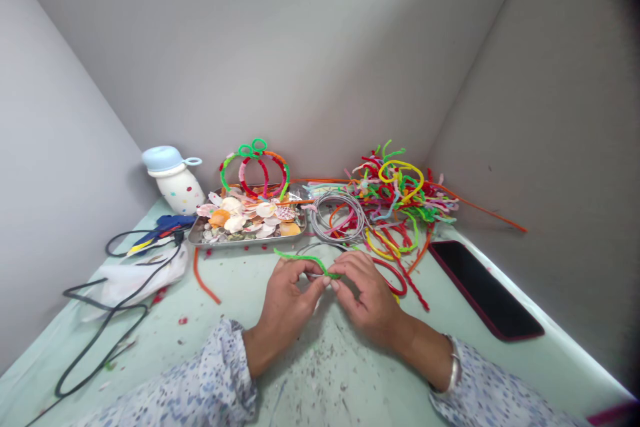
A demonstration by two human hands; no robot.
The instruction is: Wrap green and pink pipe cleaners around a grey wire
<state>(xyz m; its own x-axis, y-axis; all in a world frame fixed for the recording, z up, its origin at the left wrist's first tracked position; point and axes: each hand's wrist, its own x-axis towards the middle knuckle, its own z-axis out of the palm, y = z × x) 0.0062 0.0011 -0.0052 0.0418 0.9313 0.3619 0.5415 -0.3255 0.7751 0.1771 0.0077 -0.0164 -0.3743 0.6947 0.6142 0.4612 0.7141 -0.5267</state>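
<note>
A bright green pipe cleaner is pinched between both hands above the near middle of the table. My left hand closes thumb and fingers on it, and its free end sticks out to the left over the knuckles. Close beside, nearly touching at the thumbs, my right hand grips the same pipe cleaner. A thin grey wire arcs just behind the hands; whether the pipe cleaner is wound on it is hidden by the fingers. Partly behind my right hand lies a red ring.
Behind stand a metal tray of seashells, pipe-cleaner hoops, coiled grey wire and a heap of coloured pipe cleaners. A bottle, blue-handled tool and black cable lie left; a phone right.
</note>
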